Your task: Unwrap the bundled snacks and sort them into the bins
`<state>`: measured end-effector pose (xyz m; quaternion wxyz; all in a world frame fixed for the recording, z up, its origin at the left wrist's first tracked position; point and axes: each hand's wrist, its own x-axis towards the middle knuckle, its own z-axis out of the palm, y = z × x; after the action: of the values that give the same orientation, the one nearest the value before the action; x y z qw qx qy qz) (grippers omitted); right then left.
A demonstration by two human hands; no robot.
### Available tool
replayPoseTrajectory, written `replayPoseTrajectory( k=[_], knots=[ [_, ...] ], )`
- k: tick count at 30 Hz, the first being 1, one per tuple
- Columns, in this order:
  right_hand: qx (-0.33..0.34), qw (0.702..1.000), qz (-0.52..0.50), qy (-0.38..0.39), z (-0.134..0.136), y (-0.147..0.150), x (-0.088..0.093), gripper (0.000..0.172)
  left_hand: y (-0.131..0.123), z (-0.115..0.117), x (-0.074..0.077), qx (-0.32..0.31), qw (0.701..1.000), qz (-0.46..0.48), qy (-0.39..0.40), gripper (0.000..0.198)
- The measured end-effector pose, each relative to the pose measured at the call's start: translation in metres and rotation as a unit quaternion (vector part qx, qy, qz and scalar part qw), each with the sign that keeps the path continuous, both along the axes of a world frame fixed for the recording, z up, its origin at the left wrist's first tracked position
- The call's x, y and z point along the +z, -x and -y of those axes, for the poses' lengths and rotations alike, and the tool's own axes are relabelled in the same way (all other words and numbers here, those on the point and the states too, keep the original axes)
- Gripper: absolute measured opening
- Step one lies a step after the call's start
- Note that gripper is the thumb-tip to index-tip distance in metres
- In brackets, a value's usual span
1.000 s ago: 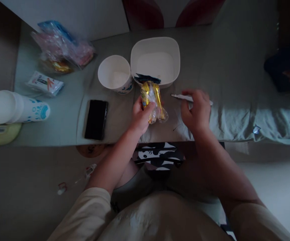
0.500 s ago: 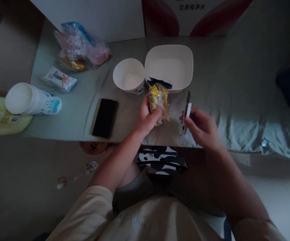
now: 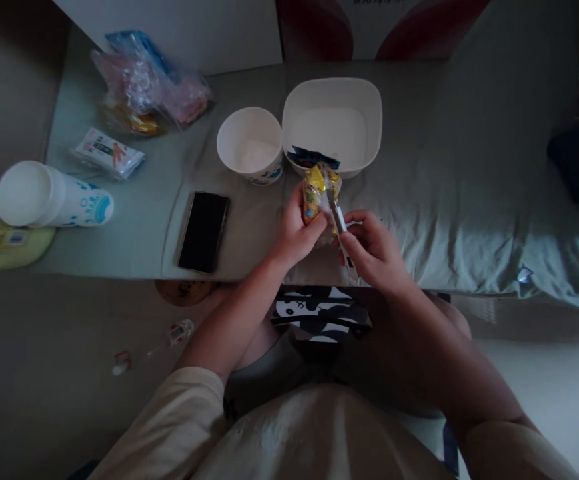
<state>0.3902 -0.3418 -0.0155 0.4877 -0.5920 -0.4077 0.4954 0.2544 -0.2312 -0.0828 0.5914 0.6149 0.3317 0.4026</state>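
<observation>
My left hand [image 3: 299,223] is closed around a crinkled gold-and-clear snack packet [image 3: 314,193], holding it at the near edge of the white square tub [image 3: 372,143]. Between the fingers and thumb of my right hand [image 3: 372,250] is a white-handled utility knife [image 3: 340,220]. Its dark blade lies against or just over the packet; whether it has cut in, I cannot tell. A dark blue sachet [image 3: 314,157] rests inside the tub by the near wall. Touching the tub on the left is a round white paper bucket [image 3: 224,150] with blue print.
A black phone [image 3: 203,232] lies left of my hands. Further left are a stack of paper cups [image 3: 77,203] on its side, a small white packet [image 3: 109,153] and bagged snacks [image 3: 144,87]. Large cartons [image 3: 194,40] stand behind. A clear bottle [image 3: 179,331] is on the floor.
My right hand has moved left with the knife, bringing the blade from beside the packet onto or over it. My left hand still holds the packet. The view has shifted slightly.
</observation>
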Motion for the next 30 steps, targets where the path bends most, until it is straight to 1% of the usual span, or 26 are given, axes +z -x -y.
replayPoseTrajectory(
  k=[6, 10, 16, 22, 30],
  knots=[
    [-0.006, 1.000, 0.029, 0.003, -0.001, -0.001, -0.003, 0.037, 0.001, -0.001, 0.002, -0.002, 1.000, 0.004, 0.016, 0.062],
    [-0.008, 0.999, 0.033, 0.020, -0.001, -0.003, -0.001, 0.032, 0.001, 0.000, 0.004, 0.001, 1.000, 0.006, 0.024, 0.059],
    [-0.010, 0.999, 0.034, 0.032, -0.001, -0.003, 0.000, 0.031, 0.000, 0.000, 0.009, -0.037, 0.996, 0.045, 0.061, 0.055],
    [-0.001, 0.999, 0.032, 0.029, -0.001, -0.002, 0.004, 0.028, 0.000, -0.001, 0.008, -0.024, 0.997, 0.034, 0.068, 0.058],
    [0.025, 0.997, 0.062, 0.026, -0.001, -0.003, 0.009, 0.028, 0.002, -0.001, 0.008, -0.008, 0.993, 0.070, 0.093, 0.057]
  ],
)
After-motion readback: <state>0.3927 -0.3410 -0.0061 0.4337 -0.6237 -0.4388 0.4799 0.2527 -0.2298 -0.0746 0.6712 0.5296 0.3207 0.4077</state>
